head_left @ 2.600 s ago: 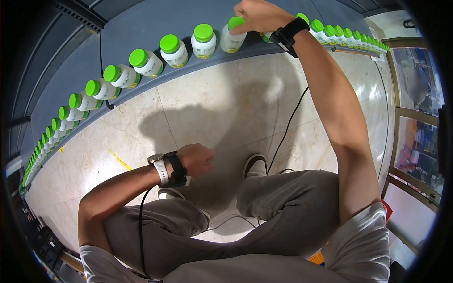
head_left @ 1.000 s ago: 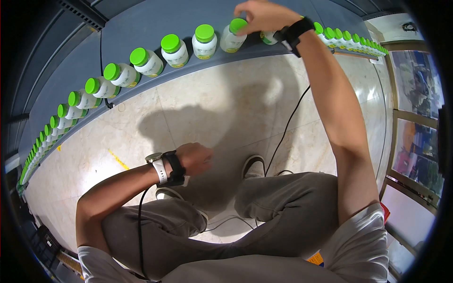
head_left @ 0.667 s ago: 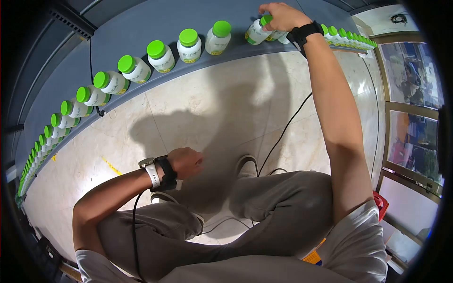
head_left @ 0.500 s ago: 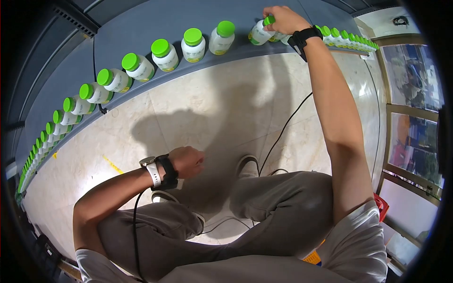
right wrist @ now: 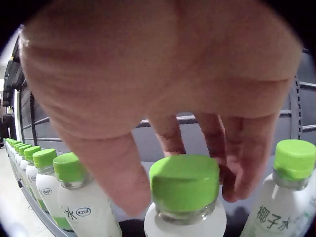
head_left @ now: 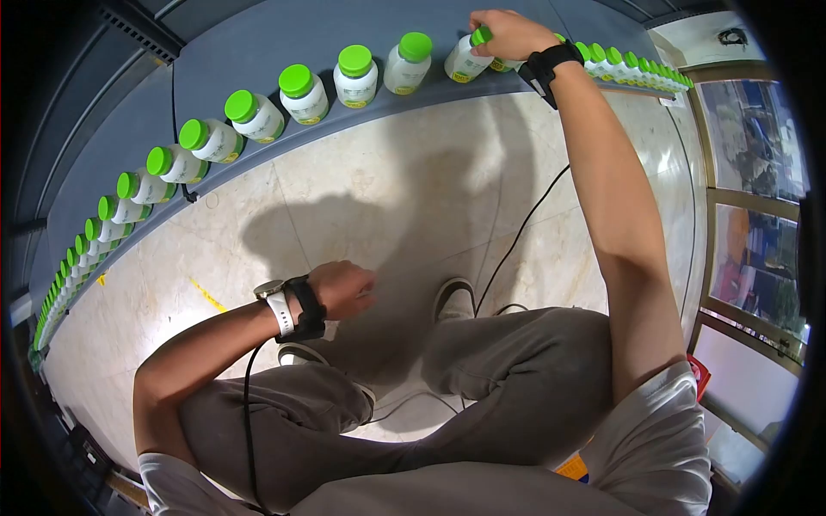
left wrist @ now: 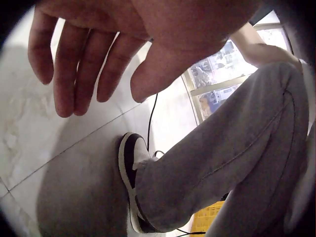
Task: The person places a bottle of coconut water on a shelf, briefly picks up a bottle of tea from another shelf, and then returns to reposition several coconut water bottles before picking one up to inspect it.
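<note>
My right hand (head_left: 512, 34) is at a white bottle of coconut water (head_left: 469, 62) with a green cap, near the front edge of the grey shelf. In the right wrist view, the thumb lies against one side of the green cap (right wrist: 185, 182) and the other fingers reach round its far side. To the left of that bottle stands a matching bottle (head_left: 408, 67), a small gap apart. Another bottle (right wrist: 86, 207) is close behind the thumb. My left hand (head_left: 340, 291) hangs over the floor in front of the knees, its fingers loosely bent and holding nothing.
A long row of the same green-capped bottles (head_left: 303, 96) runs along the shelf (head_left: 284, 39) to both sides. A black cable (head_left: 529, 228) trails over the tiled floor (head_left: 344, 172). A yellow crate (left wrist: 207, 217) sits beyond the legs in the left wrist view.
The right hand left one bottle, took the cap of the bottle to its right, and has drawn that bottle leftward toward its neighbour. The left hand stays about where it was.
</note>
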Demonstrator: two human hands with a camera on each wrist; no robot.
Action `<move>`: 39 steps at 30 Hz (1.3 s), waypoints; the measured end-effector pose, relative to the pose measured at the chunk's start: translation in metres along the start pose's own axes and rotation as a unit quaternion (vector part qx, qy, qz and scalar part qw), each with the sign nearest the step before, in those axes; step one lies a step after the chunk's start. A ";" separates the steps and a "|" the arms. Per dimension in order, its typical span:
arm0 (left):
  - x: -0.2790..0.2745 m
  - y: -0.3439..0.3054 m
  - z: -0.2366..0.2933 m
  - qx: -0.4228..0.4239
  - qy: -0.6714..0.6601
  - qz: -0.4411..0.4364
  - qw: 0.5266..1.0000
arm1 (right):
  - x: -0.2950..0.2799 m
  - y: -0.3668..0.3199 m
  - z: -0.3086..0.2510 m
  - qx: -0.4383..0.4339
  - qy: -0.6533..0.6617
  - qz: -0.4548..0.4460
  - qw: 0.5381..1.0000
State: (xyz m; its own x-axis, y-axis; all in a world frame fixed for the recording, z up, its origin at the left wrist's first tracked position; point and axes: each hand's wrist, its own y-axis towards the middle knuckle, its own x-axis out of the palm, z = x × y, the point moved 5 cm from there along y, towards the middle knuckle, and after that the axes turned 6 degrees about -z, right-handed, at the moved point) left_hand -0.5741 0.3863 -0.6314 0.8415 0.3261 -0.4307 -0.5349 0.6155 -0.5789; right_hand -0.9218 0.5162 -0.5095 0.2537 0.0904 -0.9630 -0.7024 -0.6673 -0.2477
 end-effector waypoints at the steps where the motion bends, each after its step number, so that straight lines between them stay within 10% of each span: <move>1: 0.000 0.000 0.000 0.002 -0.008 0.002 1.000 | 0.003 0.000 0.005 0.022 0.004 -0.014 1.000; 39: -0.003 0.002 0.000 -0.004 -0.017 -0.014 1.000 | -0.004 -0.005 -0.013 -0.008 0.137 -0.047 0.989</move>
State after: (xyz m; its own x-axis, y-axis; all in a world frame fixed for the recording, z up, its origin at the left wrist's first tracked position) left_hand -0.5779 0.3863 -0.6315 0.8585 0.3324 -0.3905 -0.5109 0.6194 -0.5961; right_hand -0.9109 0.5101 -0.5027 0.4893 -0.0497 -0.8707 -0.6568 -0.6778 -0.3304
